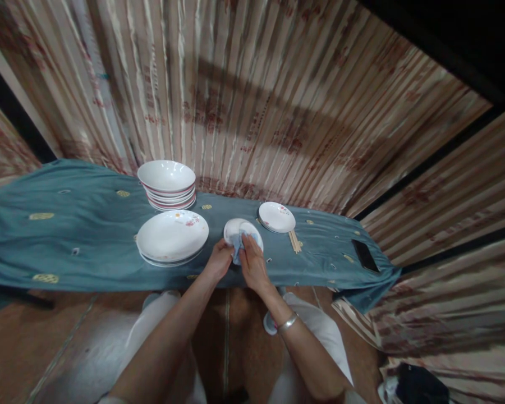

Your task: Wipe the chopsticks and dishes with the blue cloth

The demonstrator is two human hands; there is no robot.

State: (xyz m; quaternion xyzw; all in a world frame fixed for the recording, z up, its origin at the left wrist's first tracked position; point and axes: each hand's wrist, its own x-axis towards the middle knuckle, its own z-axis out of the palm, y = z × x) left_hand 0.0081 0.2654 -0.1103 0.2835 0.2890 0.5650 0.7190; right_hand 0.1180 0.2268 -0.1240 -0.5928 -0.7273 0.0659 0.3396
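Observation:
A small white plate (232, 225) is held near the front edge of the table, between my hands. My left hand (220, 259) grips its near left rim, with the fingertips partly hidden. My right hand (253, 262) presses a light blue cloth (237, 247) onto the plate's upper face. To the left lies a short stack of large white plates (172, 235) with a flower print. Right of my hands is a stack of small flowered plates (276, 217), with wooden chopsticks (294, 242) beside it.
A stack of white bowls (167, 177) with red bands stands at the back left. On the right end of the green-blue tablecloth (96, 241) lies a black phone (365, 256). A patterned curtain (235, 101) hangs behind the table. Dark frame bars cross the right side.

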